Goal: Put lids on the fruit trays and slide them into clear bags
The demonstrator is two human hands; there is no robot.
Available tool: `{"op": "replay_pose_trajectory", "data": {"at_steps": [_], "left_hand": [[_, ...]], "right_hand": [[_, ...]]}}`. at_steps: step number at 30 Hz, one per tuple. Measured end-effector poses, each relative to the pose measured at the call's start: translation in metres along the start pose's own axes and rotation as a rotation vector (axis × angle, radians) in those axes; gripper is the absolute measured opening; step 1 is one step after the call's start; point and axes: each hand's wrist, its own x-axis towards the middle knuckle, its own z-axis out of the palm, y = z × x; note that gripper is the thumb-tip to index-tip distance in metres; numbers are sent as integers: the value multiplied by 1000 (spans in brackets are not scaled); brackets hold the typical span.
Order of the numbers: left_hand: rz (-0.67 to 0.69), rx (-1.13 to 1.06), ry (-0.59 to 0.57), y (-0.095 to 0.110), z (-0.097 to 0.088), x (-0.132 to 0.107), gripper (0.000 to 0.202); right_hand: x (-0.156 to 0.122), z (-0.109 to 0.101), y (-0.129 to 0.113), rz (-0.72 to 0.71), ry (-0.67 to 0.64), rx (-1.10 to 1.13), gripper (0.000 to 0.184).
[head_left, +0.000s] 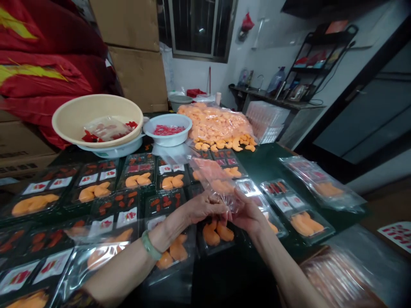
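My left hand and my right hand meet at the middle of the table, both pinched on the lower edge of a clear plastic bag that stands up between them. Orange pieces show through the bag. Right under my hands lies a black tray with orange pieces in it. A green bangle circles my left wrist.
Several filled black trays cover the green table at left. Two bagged trays lie at right. A cream basin, a white bowl of red bits and a big bag of orange pieces stand behind.
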Motion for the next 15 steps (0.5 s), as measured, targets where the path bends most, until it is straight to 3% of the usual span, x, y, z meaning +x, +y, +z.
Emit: {"op": "replay_pose_trajectory", "data": {"at_steps": [3, 5, 10, 15], "left_hand": [[-48, 75, -1, 1, 3, 0, 34], [-69, 101, 4, 2, 4, 1, 37], [-93, 87, 4, 5, 0, 1, 38], [-65, 20, 39, 5, -11, 2, 39]], "right_hand": [[3, -2, -5, -178, 54, -15, 7], [-2, -11, -24, -306, 99, -22, 12], [-45, -64, -122, -651, 308, -116, 13], [-94, -126, -214, -824, 542, -355, 10]]}}
